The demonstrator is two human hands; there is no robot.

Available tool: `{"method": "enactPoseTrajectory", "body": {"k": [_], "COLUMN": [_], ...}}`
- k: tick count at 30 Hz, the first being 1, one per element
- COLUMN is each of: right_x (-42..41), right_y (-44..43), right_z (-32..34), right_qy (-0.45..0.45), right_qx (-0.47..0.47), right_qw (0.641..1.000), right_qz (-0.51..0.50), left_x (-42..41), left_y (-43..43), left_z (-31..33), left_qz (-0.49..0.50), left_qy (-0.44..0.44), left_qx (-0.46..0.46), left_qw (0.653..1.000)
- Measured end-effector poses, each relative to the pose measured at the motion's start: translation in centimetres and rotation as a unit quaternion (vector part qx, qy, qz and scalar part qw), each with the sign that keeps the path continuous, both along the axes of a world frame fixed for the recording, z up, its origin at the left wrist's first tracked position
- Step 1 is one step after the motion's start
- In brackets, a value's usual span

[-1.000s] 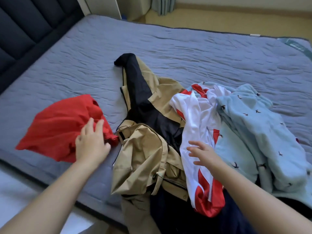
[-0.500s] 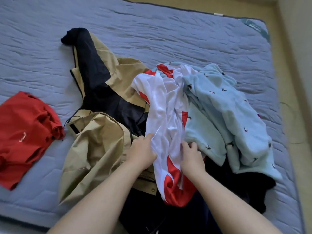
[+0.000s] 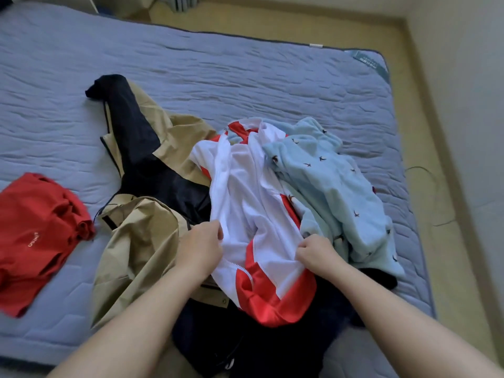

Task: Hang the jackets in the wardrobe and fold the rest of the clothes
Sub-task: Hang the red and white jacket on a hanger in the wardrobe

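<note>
I count five garments on the bed point(image 3: 218, 77), and two hands working on one of them. There is one white-and-red jacket point(image 3: 245, 192), one tan jacket point(image 3: 136, 241) with a dark lining, one pale blue fleece point(image 3: 341, 186) printed with small birds, one red top point(image 3: 35, 230) and one dark garment point(image 3: 272, 350) at the near edge.

The white-and-red jacket lies in the middle of the heap. Its left side overlaps the tan jacket, its right side touches the fleece, and its near end rests on the dark garment. The red top lies alone at the far left, just beside the tan jacket's hem; I cannot tell whether they touch.

Both bare forearms reach in from the near edge. The left hand point(image 3: 200, 248) is on the jacket's left edge, knuckles up, fingers curled round the white cloth close to the zip. The right hand point(image 3: 313, 252) is on the jacket's right edge next to the fleece, balled into a fist with a fold of white fabric bunched inside it. Both hands are clamped on this one jacket, with a stretch of white-and-red cloth between them.

Tan floor point(image 3: 272, 23) borders the bed on the far and right sides.
</note>
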State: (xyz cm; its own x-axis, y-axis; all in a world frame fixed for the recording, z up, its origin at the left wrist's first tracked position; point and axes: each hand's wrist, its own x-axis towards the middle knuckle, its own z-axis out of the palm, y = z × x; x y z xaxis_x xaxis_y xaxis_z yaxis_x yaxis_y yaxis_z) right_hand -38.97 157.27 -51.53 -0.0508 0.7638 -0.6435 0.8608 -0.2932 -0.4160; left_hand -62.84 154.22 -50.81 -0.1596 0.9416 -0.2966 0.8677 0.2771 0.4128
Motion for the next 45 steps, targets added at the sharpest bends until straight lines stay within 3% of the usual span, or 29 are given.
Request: {"method": "enactPoseTrajectory", "body": {"k": [2, 4, 7, 11, 14, 17, 19, 21, 23, 24, 26, 31, 35, 37, 40, 41, 43, 45], "right_x": [-0.4, -1.1, -1.6, -2.0, -1.8, -0.4, 0.9, 2.4, 3.9, 4.3, 4.5, 4.5, 6.6, 7.7, 8.2, 7.7, 5.7, 2.2], "right_y": [0.0, -0.1, 0.2, 0.8, 0.7, 0.5, 0.6, 1.0, 1.7, 2.1, 3.1, 6.8, 8.5, 8.8, 9.2, 9.5, 10.1, 10.8], "right_z": [3.8, 7.7, 12.5, 17.0, 17.6, 14.7, 11.2, 7.0, 2.5, 0.5, -2.5, -7.6, -10.2, -9.7, -6.2, -4.2, 0.5, 5.5], "right_qy": [0.128, 0.274, 0.370, 0.475, 0.509, 0.486, 0.426, 0.291, 0.074, -0.011, -0.086, -0.137, -0.127, -0.066, 0.119, 0.191, 0.323, 0.417], "right_qx": [0.011, 0.033, 0.068, 0.067, 0.035, -0.018, -0.009, 0.067, 0.153, 0.150, 0.108, 0.117, 0.133, 0.164, 0.197, 0.204, 0.201, 0.193], "right_qw": [0.989, 0.945, 0.899, 0.840, 0.819, 0.843, 0.880, 0.933, 0.976, 0.984, 0.989, 0.982, 0.980, 0.975, 0.939, 0.918, 0.883, 0.864], "right_qz": [-0.076, -0.175, -0.222, -0.254, -0.263, -0.229, -0.210, -0.200, -0.133, -0.096, -0.060, -0.063, -0.076, -0.138, -0.256, -0.282, -0.275, -0.208], "left_x": [0.5, 1.3, 3.0, 6.0, 8.1, 8.4, 7.5, 6.2, 5.1, 4.7, 4.5, 4.6, 4.9, 4.8, 4.6, 4.7, 5.3, 5.8], "left_y": [0.4, 0.4, -0.8, -2.5, -2.5, -1.3, -0.9, -0.8, -0.7, -0.5, 0.1, 1.7, 2.9, 3.0, 3.6, 4.3, 6.4, 8.3], "left_z": [3.2, 6.1, 9.7, 12.7, 12.7, 10.1, 7.4, 4.2, 1.2, 0.0, -1.8, -4.7, -5.9, -5.4, -3.0, -1.8, 1.1, 5.3], "left_qz": [0.023, 0.034, -0.030, -0.128, -0.084, 0.011, 0.027, 0.028, 0.022, 0.014, -0.010, -0.050, -0.044, 0.013, 0.068, 0.055, 0.060, 0.106], "left_qy": [-0.078, -0.177, -0.321, -0.336, -0.339, -0.279, -0.189, -0.120, -0.078, -0.069, -0.069, -0.067, -0.038, 0.010, 0.081, 0.053, -0.148, -0.408], "left_qx": [-0.016, -0.052, -0.119, -0.110, -0.029, 0.017, -0.018, -0.052, -0.077, -0.078, -0.062, -0.032, -0.039, -0.022, 0.029, 0.027, -0.041, -0.149], "left_qw": [0.997, 0.982, 0.939, 0.927, 0.936, 0.960, 0.981, 0.991, 0.994, 0.994, 0.996, 0.996, 0.998, 1.000, 0.994, 0.997, 0.986, 0.894]}}
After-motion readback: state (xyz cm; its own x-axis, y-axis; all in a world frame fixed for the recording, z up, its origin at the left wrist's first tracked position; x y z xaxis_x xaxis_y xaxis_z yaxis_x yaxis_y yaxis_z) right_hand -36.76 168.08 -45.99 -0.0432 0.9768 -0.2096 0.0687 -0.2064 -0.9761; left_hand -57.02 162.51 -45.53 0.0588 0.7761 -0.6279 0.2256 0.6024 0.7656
